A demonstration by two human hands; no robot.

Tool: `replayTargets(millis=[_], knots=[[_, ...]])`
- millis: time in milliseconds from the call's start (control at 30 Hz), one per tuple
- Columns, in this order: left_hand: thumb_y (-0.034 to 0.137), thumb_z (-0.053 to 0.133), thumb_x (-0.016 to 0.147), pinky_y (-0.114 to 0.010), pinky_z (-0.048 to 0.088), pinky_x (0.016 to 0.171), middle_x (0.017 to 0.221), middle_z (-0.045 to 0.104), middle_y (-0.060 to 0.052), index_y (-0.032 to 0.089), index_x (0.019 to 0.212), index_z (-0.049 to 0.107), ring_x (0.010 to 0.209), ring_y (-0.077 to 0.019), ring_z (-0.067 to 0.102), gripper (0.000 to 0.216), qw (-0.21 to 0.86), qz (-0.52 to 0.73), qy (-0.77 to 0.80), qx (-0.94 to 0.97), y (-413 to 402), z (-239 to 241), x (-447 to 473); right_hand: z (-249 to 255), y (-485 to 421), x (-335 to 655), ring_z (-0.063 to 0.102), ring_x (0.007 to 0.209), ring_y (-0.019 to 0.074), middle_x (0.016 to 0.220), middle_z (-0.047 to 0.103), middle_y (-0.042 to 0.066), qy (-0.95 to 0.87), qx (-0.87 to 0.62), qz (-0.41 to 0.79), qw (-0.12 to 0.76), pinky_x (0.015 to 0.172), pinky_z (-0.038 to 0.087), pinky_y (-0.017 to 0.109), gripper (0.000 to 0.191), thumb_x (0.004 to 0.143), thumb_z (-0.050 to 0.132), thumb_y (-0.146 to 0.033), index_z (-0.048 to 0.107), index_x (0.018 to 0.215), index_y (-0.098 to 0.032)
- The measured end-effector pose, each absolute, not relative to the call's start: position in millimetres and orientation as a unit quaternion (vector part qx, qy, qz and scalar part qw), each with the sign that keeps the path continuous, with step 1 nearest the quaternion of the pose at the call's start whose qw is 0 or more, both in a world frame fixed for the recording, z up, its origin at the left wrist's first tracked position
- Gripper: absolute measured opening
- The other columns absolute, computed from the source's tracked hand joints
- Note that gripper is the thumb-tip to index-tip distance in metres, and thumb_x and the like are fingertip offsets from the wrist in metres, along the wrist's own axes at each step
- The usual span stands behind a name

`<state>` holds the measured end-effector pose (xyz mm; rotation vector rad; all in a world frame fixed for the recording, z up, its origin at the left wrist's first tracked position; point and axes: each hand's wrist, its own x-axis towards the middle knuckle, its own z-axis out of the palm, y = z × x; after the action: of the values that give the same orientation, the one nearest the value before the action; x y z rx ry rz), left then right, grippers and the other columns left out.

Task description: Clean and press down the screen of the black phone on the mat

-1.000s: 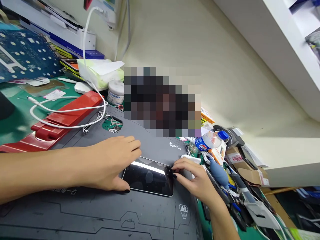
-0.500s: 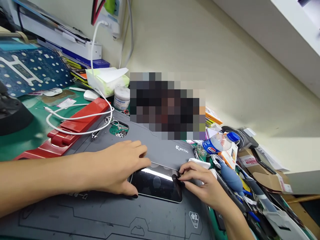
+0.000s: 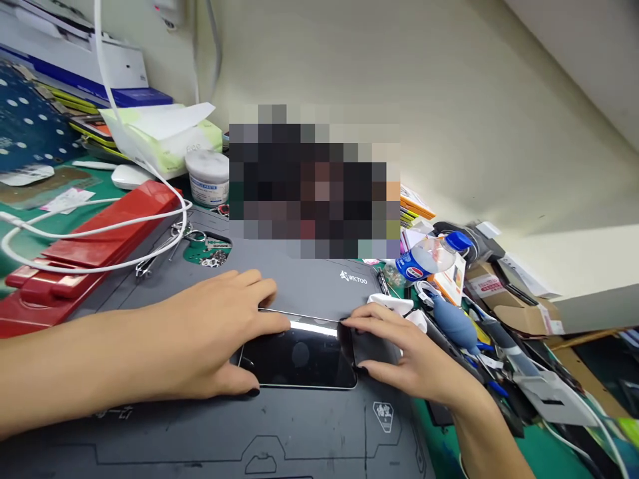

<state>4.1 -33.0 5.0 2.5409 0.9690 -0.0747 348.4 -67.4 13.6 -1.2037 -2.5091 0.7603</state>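
A smartphone (image 3: 301,356) lies face up on the grey work mat (image 3: 200,432), its black screen catching a bright strip of light along the far edge. My left hand (image 3: 224,339) spans its left end, thumb by the near edge and index finger over the far side. At the right end, my right hand (image 3: 404,352) has its fingertips at the far corner and its thumb by the near corner, gripping that end. The phone's left end is partly covered by my left hand, and its underside is hidden.
On the left are a red tool (image 3: 110,239), a looped white cable (image 3: 100,269) and a paste jar (image 3: 207,176). To the right stand a plastic bottle (image 3: 432,256), a blue air blower (image 3: 454,324) and assorted tools. A pixelated patch hides the area behind the mat.
The view has shifted, so the bench scene sits further left. My right fingers and thumb have moved from close together over the phone's right edge to spread apart at its right corners.
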Motion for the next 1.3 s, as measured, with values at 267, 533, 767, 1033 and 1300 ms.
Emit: replayTargets(millis=[267, 533, 767, 1033, 1300], knots=[[0.029, 0.097, 0.075, -0.047, 0.056, 0.092, 0.12, 0.07, -0.007, 0.028, 0.124, 0.081, 0.107, -0.0341, 0.068, 0.052, 0.209, 0.0, 0.355, 0.911, -35.3, -2.9, 2.7, 8.4, -66.7, 348.2, 0.08, 0.09, 0.0204, 0.11, 0.081, 0.006, -0.875, -0.424, 0.16, 0.172, 0.082, 0.068, 0.032, 0.028, 0.098, 0.071, -0.014, 0.079, 0.121, -0.027], [0.034, 0.096, 0.077, -0.048, 0.057, 0.09, 0.119, 0.072, -0.008, 0.026, 0.123, 0.081, 0.106, -0.0347, 0.07, 0.05, 0.197, 0.032, 0.339, 0.919, -36.0, -6.9, 1.9, -2.6, -61.1, 361.9, 0.083, 0.095, 0.0297, 0.112, 0.082, 0.011, -0.836, -0.507, 0.009, 0.21, 0.077, 0.072, 0.043, 0.027, 0.099, 0.063, -0.014, 0.082, 0.113, -0.027], [0.03, 0.094, 0.077, -0.05, 0.059, 0.092, 0.122, 0.074, -0.009, 0.027, 0.131, 0.08, 0.108, -0.036, 0.072, 0.056, 0.212, 0.021, 0.343, 0.915, -35.2, -6.0, 0.2, 2.4, -64.1, 355.3, 0.081, 0.111, 0.0323, 0.12, 0.082, 0.012, -0.801, -0.527, -0.007, 0.284, 0.1, 0.071, 0.051, 0.028, 0.105, 0.06, -0.017, 0.085, 0.109, -0.03], [0.041, 0.091, 0.078, -0.05, 0.062, 0.095, 0.14, 0.076, -0.009, 0.036, 0.147, 0.072, 0.115, -0.0374, 0.074, 0.071, 0.145, 0.129, 0.312, 0.93, -44.3, -50.4, -15.8, -11.0, -83.0, 333.7, 0.08, 0.081, 0.0199, 0.111, 0.081, 0.008, -0.747, -0.536, 0.172, 0.354, 0.073, 0.071, 0.033, 0.031, 0.106, 0.061, -0.021, 0.076, 0.131, -0.03], [0.04, 0.086, 0.086, -0.054, 0.063, 0.115, 0.156, 0.072, -0.011, 0.037, 0.157, 0.062, 0.139, -0.0408, 0.071, 0.075, 0.152, 0.123, 0.318, 0.928, -44.4, -68.9, -38.9, 2.6, -80.0, 323.4, 0.08, 0.102, 0.0237, 0.125, 0.071, 0.009, -0.469, -0.562, 0.495, 0.468, 0.088, 0.072, 0.039, 0.026, 0.099, 0.082, -0.043, 0.076, 0.116, -0.025]])
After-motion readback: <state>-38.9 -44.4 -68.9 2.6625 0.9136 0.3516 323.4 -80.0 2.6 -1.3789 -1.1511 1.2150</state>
